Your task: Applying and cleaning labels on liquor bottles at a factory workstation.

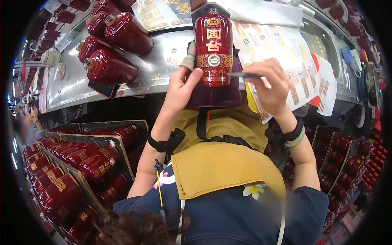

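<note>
A glossy dark red bottle [212, 36] with gold decoration and a round white-and-green emblem lies in front of me, neck pointing away, on a dark purple cloth pad [216, 98]. My left hand [179, 86] is closed round the bottle's left side, thumb near its base; a wrap covers part of one finger. Between the fingers of my right hand [271, 83] is a slim dark pointed tool, apparently tweezers [250, 75]. Its tip is at the bottle's lower right, by the small gold lettering. Whether the tip touches the surface, I cannot tell.
Several plain red bottles [128, 34] stand on the metal bench [167, 49] at left, beside a dark phone [103, 89]. Sheets of gold decals [281, 53] cover the right side. Crates of red bottles [98, 161] flank me below.
</note>
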Motion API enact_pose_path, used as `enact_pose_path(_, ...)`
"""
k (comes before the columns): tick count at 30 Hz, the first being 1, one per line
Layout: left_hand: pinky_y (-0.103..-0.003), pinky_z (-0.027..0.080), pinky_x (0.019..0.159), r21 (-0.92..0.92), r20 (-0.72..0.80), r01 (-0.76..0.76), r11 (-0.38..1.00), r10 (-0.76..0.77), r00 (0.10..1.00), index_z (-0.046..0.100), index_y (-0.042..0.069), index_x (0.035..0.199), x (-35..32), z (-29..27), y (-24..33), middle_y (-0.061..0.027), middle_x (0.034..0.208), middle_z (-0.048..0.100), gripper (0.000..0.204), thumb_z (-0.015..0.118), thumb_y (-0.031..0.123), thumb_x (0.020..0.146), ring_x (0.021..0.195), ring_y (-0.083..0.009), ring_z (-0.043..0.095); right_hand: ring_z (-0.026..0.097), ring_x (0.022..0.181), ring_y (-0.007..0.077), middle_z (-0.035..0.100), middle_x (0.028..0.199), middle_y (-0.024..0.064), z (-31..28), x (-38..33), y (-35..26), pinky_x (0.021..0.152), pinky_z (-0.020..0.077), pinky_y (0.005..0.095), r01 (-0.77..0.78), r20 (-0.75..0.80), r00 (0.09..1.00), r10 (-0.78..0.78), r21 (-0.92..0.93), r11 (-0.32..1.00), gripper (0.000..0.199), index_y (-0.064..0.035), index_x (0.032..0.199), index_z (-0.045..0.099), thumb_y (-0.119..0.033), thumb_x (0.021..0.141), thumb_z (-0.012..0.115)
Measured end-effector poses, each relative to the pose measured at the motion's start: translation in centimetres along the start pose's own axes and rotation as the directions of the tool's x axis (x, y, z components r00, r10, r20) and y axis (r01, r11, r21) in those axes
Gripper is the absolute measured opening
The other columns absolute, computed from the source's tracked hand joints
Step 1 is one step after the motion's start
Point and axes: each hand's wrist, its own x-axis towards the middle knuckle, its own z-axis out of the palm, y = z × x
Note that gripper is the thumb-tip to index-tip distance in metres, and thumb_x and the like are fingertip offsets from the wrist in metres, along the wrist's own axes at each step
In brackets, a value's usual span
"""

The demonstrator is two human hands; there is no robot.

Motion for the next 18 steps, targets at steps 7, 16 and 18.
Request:
enact_pose_path(7,-0.033,0.044,0.109,0.072,-0.005,-0.042,0.997,0.042,0.999,0.042,-0.005,0.156,-0.3,0.4,-0.3,-0.0138,0.145,0.061,0.063,0.066,0.015,0.102,0.127,-0.0129,0.055,0.066,0.085,0.026,0.074,0.093,0.007,0.7,0.3,0.3,0.079,0.0519,0.0371,-0.073,-0.067,0.995,0.075,0.028,0.997,0.026,-0.0055,0.097,0.075,0.002,0.074,0.084)
enact_pose_path(16,-0.034,0.041,0.113,0.048,0.039,0.009,0.999,-0.011,0.999,0.036,-0.001,0.16,-0.3,0.2,-0.6,-0.0109,0.15,0.055,0.059,0.059,0.01,0.106,0.13,-0.0147,0.054,0.063,0.083,0.0181,0.075,0.095,-0.0013,1.3,-1.5,-1.4,0.08,0.0479,0.0323,0.184,0.137,0.975,-0.174,-0.067,0.981,0.024,-0.0136,0.096,0.079,-0.006,0.074,0.082)
enact_pose_path(18,-0.033,0.041,0.113,0.04,0.018,-0.012,0.999,0.011,1.0,0.036,-0.001,0.16,-0.3,0.3,-0.3,-0.0108,0.149,0.056,0.059,0.059,0.01,0.106,0.129,-0.0144,0.054,0.063,0.083,0.0181,0.075,0.095,-0.0015,1.1,-1.0,-1.6,0.08,0.0477,0.0324,0.187,0.161,0.971,-0.175,-0.063,0.98,0.024,-0.0139,0.096,0.079,-0.006,0.074,0.081)
